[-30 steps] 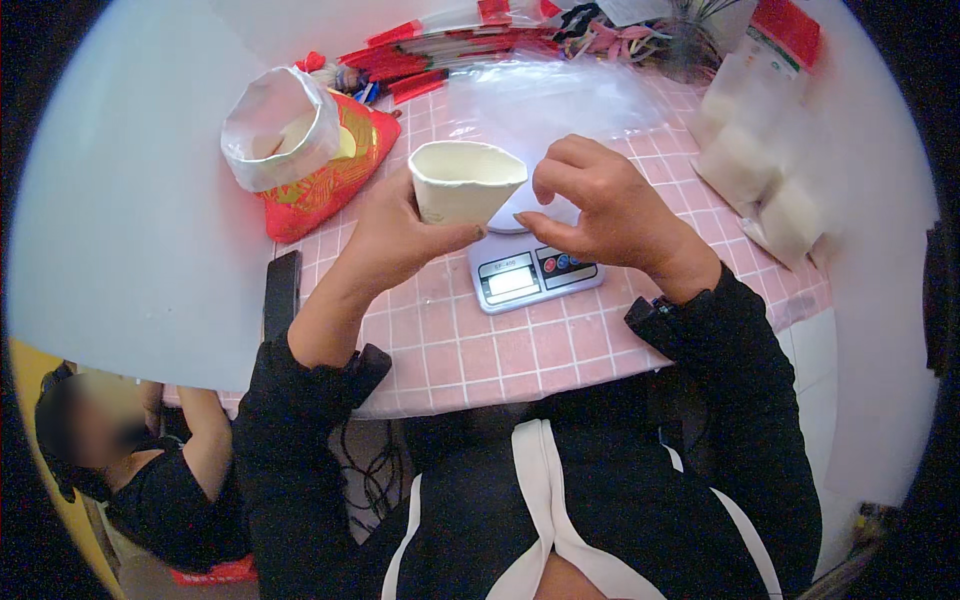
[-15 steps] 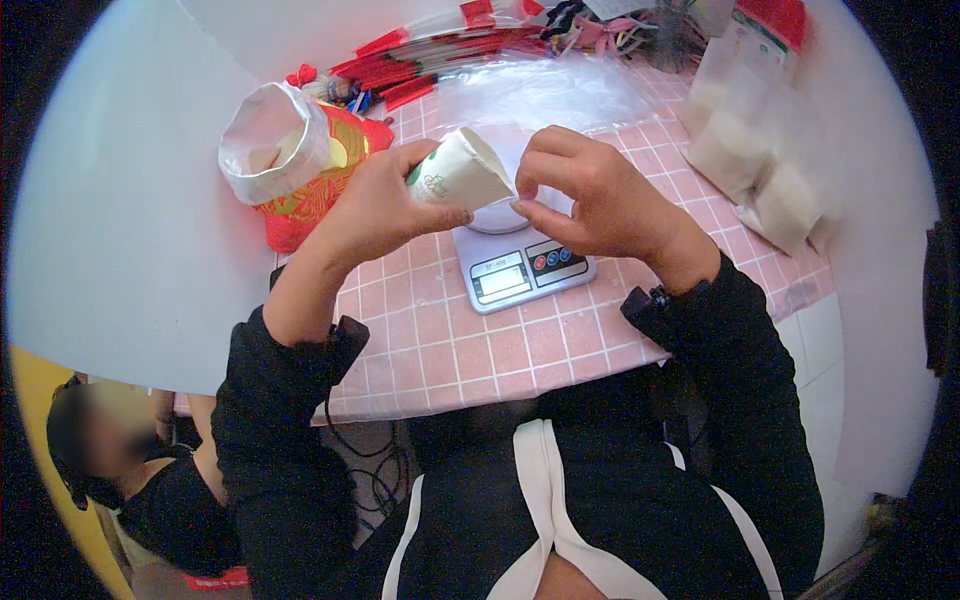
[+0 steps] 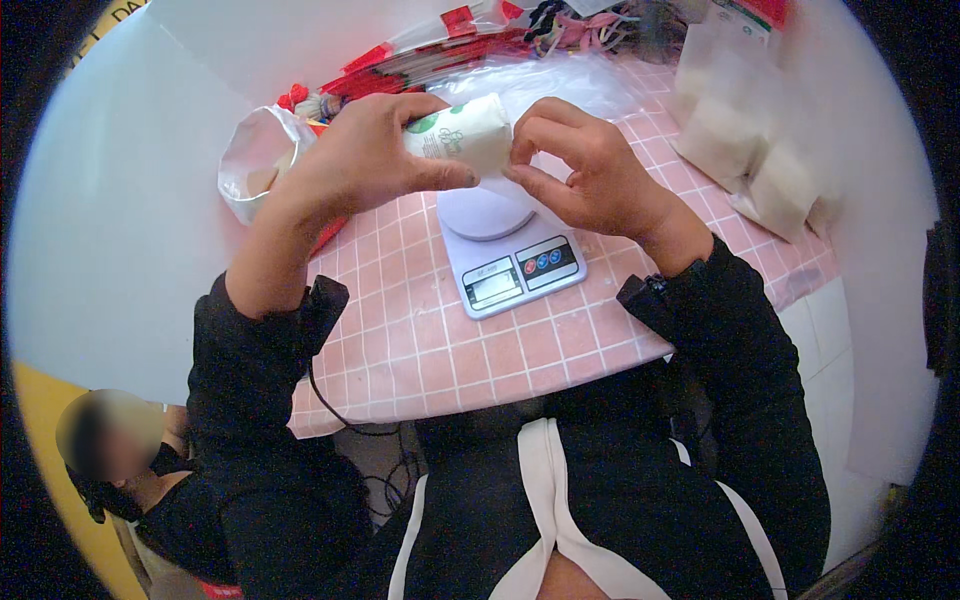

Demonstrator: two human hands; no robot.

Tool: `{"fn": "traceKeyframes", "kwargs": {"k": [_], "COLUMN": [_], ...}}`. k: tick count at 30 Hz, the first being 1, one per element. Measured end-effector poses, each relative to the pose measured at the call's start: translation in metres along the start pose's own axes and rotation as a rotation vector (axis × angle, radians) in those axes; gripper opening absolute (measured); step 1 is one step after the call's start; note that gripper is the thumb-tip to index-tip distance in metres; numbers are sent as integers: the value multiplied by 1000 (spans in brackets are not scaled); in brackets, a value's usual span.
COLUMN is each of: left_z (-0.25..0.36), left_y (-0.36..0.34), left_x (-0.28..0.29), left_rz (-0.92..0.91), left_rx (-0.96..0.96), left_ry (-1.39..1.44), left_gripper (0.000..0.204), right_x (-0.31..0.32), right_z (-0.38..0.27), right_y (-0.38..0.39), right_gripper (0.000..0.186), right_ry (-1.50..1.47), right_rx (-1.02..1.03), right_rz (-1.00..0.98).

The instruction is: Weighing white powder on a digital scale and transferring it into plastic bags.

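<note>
My left hand point(image 3: 365, 155) grips a white paper cup point(image 3: 462, 135) with a green mark, tipped on its side so its mouth faces right. My right hand point(image 3: 585, 170) pinches the cup's rim with thumb and fingers. Both hands hover above a small white kitchen scale point(image 3: 510, 255) with a round platform, a display and coloured buttons, which stands on the pink checked tabletop point(image 3: 420, 350).
A white bag point(image 3: 255, 165) with its top rolled open sits at the left on a red packet. Red-and-clear packets point(image 3: 430, 55) lie at the back, white pouches point(image 3: 745, 140) at the right. Another person point(image 3: 110, 440) sits low at the left.
The cup has gone from upright with its mouth up to lying sideways. Both hands have risen with it, and my right hand has closed on the rim.
</note>
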State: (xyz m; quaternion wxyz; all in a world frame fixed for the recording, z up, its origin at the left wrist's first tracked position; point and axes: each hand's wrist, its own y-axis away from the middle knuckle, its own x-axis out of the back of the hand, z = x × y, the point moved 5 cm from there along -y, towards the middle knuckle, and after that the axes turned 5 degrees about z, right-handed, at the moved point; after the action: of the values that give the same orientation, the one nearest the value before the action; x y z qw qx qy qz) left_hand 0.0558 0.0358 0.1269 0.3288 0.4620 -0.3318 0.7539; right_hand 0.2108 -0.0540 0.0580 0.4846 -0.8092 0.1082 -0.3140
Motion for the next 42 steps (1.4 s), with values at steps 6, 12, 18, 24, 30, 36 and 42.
{"fn": "traceKeyframes", "kwargs": {"k": [6, 12, 18, 24, 30, 36, 42], "left_z": [-4, -4, -31, -20, -11, -23, -40], "left_y": [-8, -1, 7, -6, -16, -9, 11], "left_x": [5, 1, -9, -2, 1, -5, -17], "left_rz": [43, 23, 59, 47, 92, 116, 150], "left_rx": [-105, -29, 90, 57, -6, 36, 123], "left_ry": [-137, -39, 172, 70, 81, 92, 353], "left_gripper": [55, 58, 53, 52, 64, 62, 56], "right_x": [0, 0, -5, -4, -2, -3, -2], "right_z": [1, 3, 1, 3, 6, 4, 2], "right_y": [-1, -1, -2, -1, -1, -1, -2], "right_gripper": [15, 15, 16, 16, 15, 14, 12], "right_ry": [47, 60, 63, 67, 52, 58, 93], "right_rx": [33, 20, 14, -3, -26, -27, -44], "right_rz": [31, 12, -12, 15, 26, 15, -8]}}
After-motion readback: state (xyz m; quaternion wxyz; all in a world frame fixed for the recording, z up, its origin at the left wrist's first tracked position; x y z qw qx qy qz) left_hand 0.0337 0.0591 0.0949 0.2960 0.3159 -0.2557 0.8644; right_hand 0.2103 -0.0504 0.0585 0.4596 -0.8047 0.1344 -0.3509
